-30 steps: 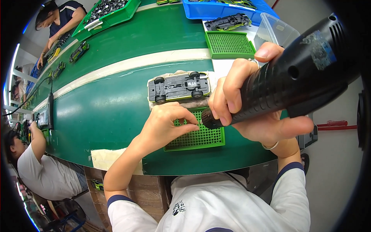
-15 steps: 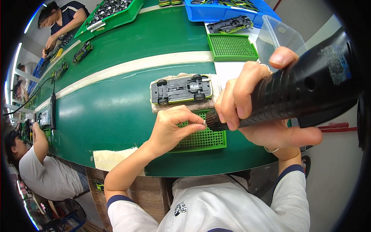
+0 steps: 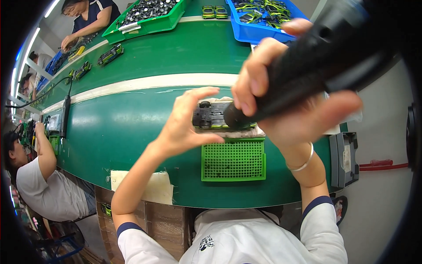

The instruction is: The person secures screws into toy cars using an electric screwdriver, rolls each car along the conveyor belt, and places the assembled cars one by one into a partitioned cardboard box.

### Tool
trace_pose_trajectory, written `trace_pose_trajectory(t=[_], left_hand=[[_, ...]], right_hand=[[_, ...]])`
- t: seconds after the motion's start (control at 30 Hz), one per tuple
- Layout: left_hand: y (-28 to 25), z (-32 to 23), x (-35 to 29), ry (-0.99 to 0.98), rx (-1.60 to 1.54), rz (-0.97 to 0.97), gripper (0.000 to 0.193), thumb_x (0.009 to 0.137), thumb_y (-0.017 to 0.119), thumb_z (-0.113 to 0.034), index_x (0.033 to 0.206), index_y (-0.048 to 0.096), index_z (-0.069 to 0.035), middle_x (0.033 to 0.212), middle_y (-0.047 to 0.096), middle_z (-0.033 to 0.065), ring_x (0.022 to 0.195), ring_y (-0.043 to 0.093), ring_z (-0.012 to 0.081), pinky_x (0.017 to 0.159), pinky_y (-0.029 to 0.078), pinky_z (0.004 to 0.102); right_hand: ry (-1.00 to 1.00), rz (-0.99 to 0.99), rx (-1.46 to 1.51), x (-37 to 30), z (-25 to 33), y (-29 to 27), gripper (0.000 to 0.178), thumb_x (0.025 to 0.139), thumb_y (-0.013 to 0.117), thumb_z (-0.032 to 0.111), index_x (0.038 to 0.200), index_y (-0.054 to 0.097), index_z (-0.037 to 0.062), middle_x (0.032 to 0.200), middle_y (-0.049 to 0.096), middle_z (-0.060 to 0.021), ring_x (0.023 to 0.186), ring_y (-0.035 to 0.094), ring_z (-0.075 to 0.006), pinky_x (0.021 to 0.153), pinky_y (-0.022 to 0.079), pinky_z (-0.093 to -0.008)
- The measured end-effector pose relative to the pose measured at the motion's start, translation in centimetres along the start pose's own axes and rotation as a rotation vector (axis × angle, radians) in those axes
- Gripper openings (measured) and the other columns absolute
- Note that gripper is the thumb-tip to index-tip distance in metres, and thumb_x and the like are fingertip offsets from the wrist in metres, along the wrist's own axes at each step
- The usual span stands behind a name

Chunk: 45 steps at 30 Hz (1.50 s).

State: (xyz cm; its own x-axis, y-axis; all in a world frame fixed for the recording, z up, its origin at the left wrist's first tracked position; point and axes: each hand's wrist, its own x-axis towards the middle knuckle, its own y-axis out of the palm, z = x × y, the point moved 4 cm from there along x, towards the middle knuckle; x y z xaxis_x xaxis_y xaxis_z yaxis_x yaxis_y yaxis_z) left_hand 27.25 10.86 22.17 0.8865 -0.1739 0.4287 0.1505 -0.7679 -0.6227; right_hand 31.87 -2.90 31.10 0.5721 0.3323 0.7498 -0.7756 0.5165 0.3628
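A toy car [image 3: 209,115] lies wheels up on a pale cloth pad [image 3: 250,133], its black underside showing. My right hand [image 3: 294,127] is wrapped round a large black power screwdriver [image 3: 314,66], whose nose is over the right part of the car's underside. The tool hides that end of the car, and its tip cannot be seen. My left hand [image 3: 176,125] is open around the car's left end, forefinger beyond it and thumb on the near side. Whether those fingers touch the car, I cannot tell. Just nearer lies a green perforated tray [image 3: 233,179] with small dark bits in it.
At the back are a green bin [image 3: 154,27] of wheels and a blue bin [image 3: 246,33] of green car parts. More toy cars [image 3: 110,55] stand at the far left, near a black tool [image 3: 66,115]. Co-workers [image 3: 55,182] sit at the left. A grey case [image 3: 344,160] is at right.
My left hand has left the screwdriver's nose, where it was pinching, and opened around the car. The screwdriver has moved up over the car's underside. The view has shifted somewhat.
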Motion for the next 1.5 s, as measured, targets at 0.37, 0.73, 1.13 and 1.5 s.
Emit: trace_pose_trajectory(t=[0.37,0.73,1.13,1.5], left_hand=[[0.7,6.9,-2.2,-0.248,-0.197,0.134,0.065,0.057,0.078,-0.027,0.112,0.051,-0.005,0.117,0.049,0.0116,0.114,0.040,0.0273,0.097,0.030,0.0381],[0.4,6.9,-2.2,-0.172,-0.285,0.062,0.051,0.057,0.078,-0.025,0.099,0.055,-0.008,0.109,0.052,0.0078,0.109,0.042,0.0266,0.095,0.030,0.0377],[0.7,6.9,-1.8,-0.144,-0.290,0.066,0.059,0.057,0.079,-0.024,0.105,0.050,-0.007,0.112,0.049,0.0099,0.110,0.042,0.0271,0.095,0.032,0.0372],[1.0,3.0,-0.5,-0.137,-0.667,-0.043,0.070,0.063,0.074,-0.008,0.125,0.042,-0.004,0.124,0.046,0.0101,0.117,0.042,0.0198,0.101,0.029,0.0329]], right_hand=[[0.107,0.037,-0.301,0.7,-7.9,1.4,0.075,0.075,0.055,0.058,0.111,0.035,-0.0043,0.064,0.049,-0.0092,0.046,0.049,-0.0118,0.042,0.039,-0.0216],[0.067,0.029,-0.450,-0.4,-9.9,1.6,0.080,0.076,0.049,0.062,0.108,0.037,-0.0102,0.060,0.049,-0.0079,0.041,0.047,-0.0090,0.041,0.036,-0.0192],[0.204,0.049,-0.291,0.3,-9.6,1.0,0.083,0.071,0.057,0.062,0.110,0.031,-0.0065,0.061,0.047,-0.0067,0.042,0.047,-0.0091,0.039,0.037,-0.0186],[-0.094,0.035,0.144,8.6,-0.4,-2.7,0.063,0.078,0.049,0.059,0.111,0.047,0.0049,0.072,0.039,-0.0035,0.053,0.038,-0.0110,0.050,0.034,-0.0258]])
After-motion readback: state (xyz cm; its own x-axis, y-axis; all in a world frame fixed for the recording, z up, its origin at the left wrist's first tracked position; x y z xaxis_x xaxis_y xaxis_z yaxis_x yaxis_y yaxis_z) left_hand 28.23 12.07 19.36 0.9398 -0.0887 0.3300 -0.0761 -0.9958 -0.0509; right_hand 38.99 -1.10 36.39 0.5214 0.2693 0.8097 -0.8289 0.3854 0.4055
